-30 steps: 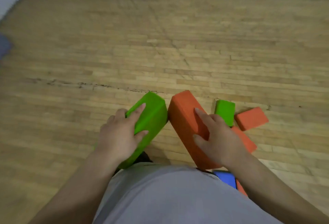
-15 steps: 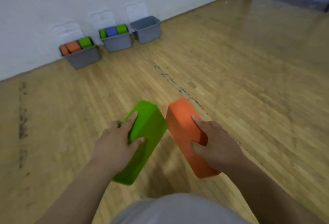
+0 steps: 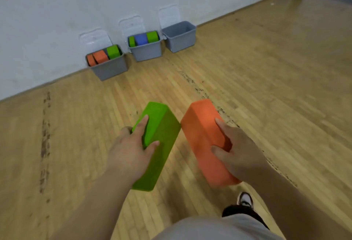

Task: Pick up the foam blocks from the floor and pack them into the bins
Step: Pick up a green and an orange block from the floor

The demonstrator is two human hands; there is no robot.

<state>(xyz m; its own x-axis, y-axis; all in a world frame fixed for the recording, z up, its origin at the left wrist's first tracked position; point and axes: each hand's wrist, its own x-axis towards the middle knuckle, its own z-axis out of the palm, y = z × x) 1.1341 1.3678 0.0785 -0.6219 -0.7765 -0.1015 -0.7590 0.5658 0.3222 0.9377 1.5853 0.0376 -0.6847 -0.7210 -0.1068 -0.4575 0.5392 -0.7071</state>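
My left hand [image 3: 131, 152] grips a long green foam block [image 3: 162, 140], thumb on its right face and fingers over the top. My right hand [image 3: 236, 152] grips a long orange foam block [image 3: 202, 137] the same way. Both blocks are carried above the wooden floor, side by side, their far corners almost touching. Three grey bins stand against the white wall ahead: the left bin [image 3: 110, 68] holds orange and green blocks, the middle bin [image 3: 146, 52] holds green and blue blocks, and the right bin [image 3: 180, 38] shows nothing inside.
Clear lids lean on the wall behind each bin. Open wooden floor [image 3: 266, 87] lies between me and the bins, with dark scuff lines. My shoe [image 3: 244, 200] shows at the bottom right. A doorway is at the far top right.
My view has swung up from the floor blocks to the bins along the wall. The bins now look nearer and more central. Both hands keep their grips on the blocks.
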